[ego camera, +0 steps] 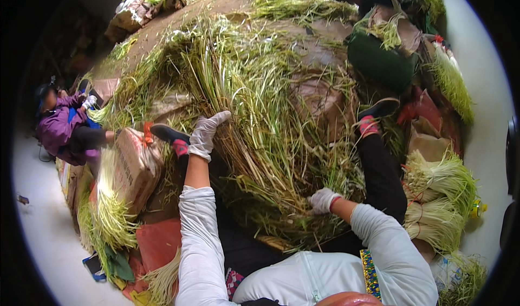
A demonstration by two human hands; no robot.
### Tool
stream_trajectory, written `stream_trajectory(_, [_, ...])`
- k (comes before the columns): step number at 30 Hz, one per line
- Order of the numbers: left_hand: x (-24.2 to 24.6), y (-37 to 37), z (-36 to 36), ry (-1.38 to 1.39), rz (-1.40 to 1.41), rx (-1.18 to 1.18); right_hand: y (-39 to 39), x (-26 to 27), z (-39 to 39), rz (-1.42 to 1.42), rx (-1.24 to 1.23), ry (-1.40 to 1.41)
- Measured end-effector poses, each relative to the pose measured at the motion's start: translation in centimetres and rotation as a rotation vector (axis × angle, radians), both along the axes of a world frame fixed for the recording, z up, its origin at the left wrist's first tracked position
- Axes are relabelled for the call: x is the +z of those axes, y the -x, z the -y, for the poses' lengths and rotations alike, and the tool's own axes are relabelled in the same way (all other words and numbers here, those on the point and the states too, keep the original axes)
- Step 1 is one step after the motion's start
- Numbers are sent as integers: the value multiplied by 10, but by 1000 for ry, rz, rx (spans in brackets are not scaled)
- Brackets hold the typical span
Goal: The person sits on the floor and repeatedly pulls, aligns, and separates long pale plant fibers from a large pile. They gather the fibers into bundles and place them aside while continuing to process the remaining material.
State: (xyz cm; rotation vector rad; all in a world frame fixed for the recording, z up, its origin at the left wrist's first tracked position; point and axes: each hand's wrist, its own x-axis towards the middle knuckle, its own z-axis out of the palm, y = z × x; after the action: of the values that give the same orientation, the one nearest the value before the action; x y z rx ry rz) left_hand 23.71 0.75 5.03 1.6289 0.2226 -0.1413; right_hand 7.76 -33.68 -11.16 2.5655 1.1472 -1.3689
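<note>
Between my spread legs lies a long bundle of green and straw-brown leafy stalks (252,155), slanting from upper left to lower right. My left hand (206,134), in a white glove, grips the bundle near its middle, with the thumb pointing up along it. My right hand (323,201), also gloved in white, has its curled fingers around the lower right ends of the stalks; the fingertips are hidden among them. Loose green leaves (260,86) lie heaped beneath and beyond the bundle.
Tied bundles of pale stalks (436,200) lie at the right, with more pale stalks (111,204) at the left by a printed sack (136,170). A co-worker in purple (67,119) sits at far left. A dark green bundle (380,60) stands at upper right.
</note>
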Motion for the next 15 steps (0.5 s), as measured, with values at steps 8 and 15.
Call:
stream_trajectory(8, [-59, -7, 38, -955, -366, -440, 22, 0, -10, 139, -19, 114])
stream_trajectory(15, [-70, 44, 20, -914, 101, -151, 15, 14, -24, -96, -107, 259])
